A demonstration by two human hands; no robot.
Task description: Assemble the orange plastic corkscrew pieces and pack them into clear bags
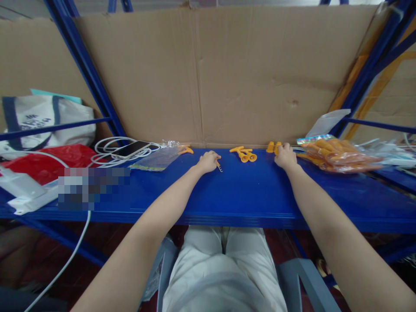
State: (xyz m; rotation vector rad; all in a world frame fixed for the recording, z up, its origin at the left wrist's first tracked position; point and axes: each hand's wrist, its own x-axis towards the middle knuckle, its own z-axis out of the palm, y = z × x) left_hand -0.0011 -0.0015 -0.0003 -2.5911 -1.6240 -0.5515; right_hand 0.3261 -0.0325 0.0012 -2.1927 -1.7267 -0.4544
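Note:
My left hand (209, 162) is closed around the orange handle of a corkscrew (219, 167), its bare metal spiral pointing toward me. On the right, my right hand (286, 156) has its fingers closed on an orange cup-shaped cap (277, 147). Another orange cap (270, 147) stands just left of it. Between my hands lie two orange corkscrews (243, 154) fitted with flared caps, their wide ends facing me. Behind my left hand rests an orange handle piece (186, 149), partly by a clear plastic bag (156, 158).
Clear bags of orange parts (338, 154) lie at the right. To the left are a phone (131, 148), coiled white cables (105, 149), a red bag (55, 162) and a white power strip (35, 195). Cardboard (234, 73) walls the back of the blue shelf (240, 195).

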